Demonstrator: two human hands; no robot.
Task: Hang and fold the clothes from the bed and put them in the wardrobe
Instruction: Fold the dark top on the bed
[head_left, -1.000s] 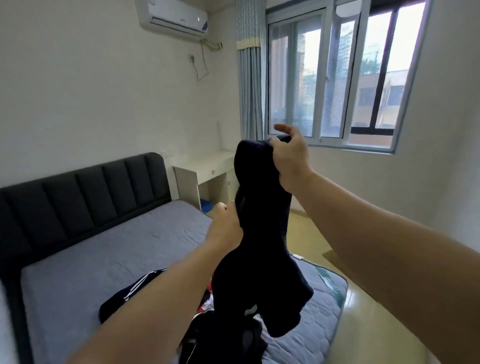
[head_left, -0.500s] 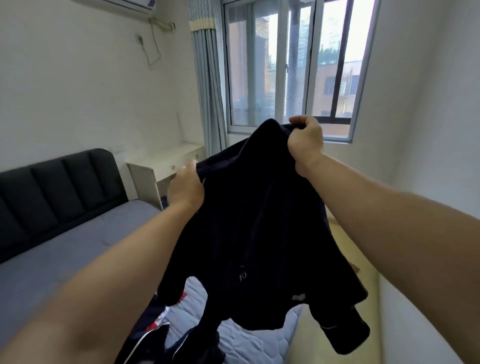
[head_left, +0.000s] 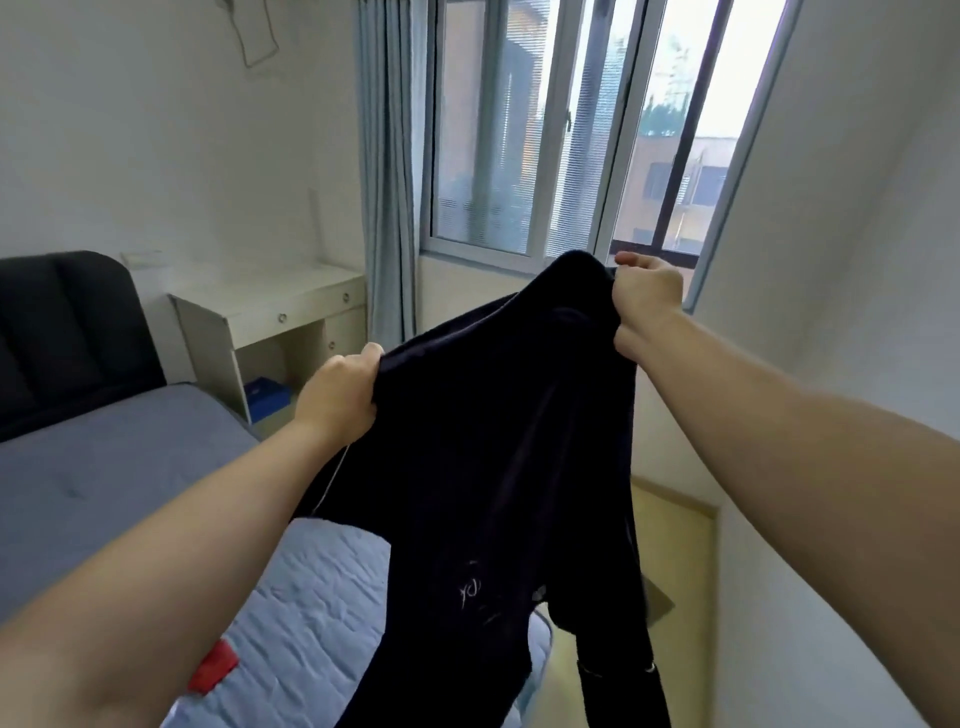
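Observation:
A dark navy garment (head_left: 493, 467) hangs spread in the air over the foot of the bed (head_left: 104, 493). My left hand (head_left: 340, 395) is shut on its left top edge. Higher up and to the right, my right hand (head_left: 647, 306) grips the other top corner. The cloth drops out of view at the bottom, a sleeve dangling at the lower right. A scrap of red clothing (head_left: 213, 667) shows on the mattress beside my left forearm. The wardrobe is out of view.
A dark padded headboard (head_left: 62, 332) stands at the left. A white desk (head_left: 270, 312) with a blue box (head_left: 265, 395) under it sits by the curtain (head_left: 387, 166) and window (head_left: 571, 130). A narrow strip of floor (head_left: 670, 525) runs between bed and right wall.
The bunched garment has been pulled open between my hands. My left hand rose and moved left along its top edge. The view turned right, away from the clothes pile.

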